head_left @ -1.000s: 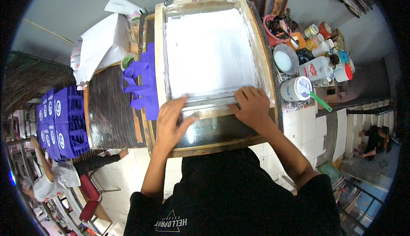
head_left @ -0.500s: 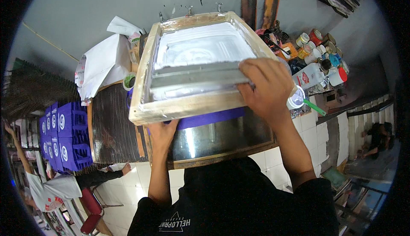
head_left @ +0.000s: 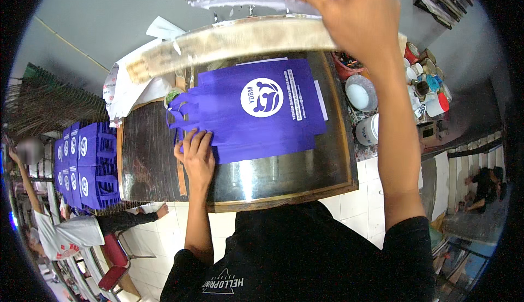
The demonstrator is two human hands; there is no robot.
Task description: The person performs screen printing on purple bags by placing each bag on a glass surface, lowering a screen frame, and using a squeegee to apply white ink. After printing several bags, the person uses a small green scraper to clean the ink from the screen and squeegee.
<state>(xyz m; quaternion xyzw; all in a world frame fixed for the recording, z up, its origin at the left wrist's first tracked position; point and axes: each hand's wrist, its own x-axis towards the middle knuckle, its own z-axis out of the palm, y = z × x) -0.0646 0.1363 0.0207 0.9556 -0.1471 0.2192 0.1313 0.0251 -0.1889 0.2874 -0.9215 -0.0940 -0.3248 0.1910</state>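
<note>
With the right hand (head_left: pixel 363 21) gripping the raised screen frame (head_left: pixel 234 42) at 12 o'clock, the left hand (head_left: pixel 196 157) presses flat, fingers extended, on the printed purple bag (head_left: pixel 256 111); the next move likely calls for pulling it toward 9 o'clock.

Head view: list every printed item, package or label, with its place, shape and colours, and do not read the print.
Purple bag: flat on the glass table, under the raised screen frame; round white emblem, white lines beside it.
Printed purple bags: rows at far left, each with a white emblem.
Jars and tubs: clustered at right, white, red and blue; labels too small to tell.
</note>
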